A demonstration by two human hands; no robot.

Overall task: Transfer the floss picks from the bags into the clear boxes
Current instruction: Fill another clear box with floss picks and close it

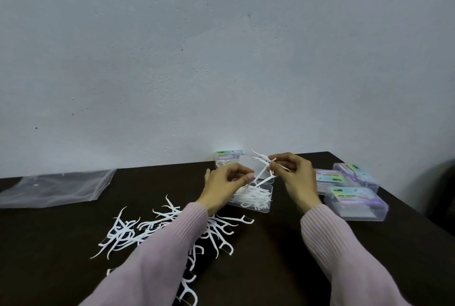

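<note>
An open clear box (267,208) sits mid-table with several white floss picks (253,196) lying in it; its raised lid (236,158) stands behind. My right hand (294,175) pinches a small bunch of floss picks (263,169) just above the box. My left hand (227,186) hovers at the box's left side, fingers curled, thumb and forefinger close together near the lower end of a pick. A loose pile of floss picks (172,229) spreads over the dark table (270,268), partly under my left sleeve.
An empty clear plastic bag (54,187) lies flat at the far left. Three closed clear boxes with colourful labels (354,197) are grouped at the right, close to the table's right edge. A grey wall rises directly behind the table.
</note>
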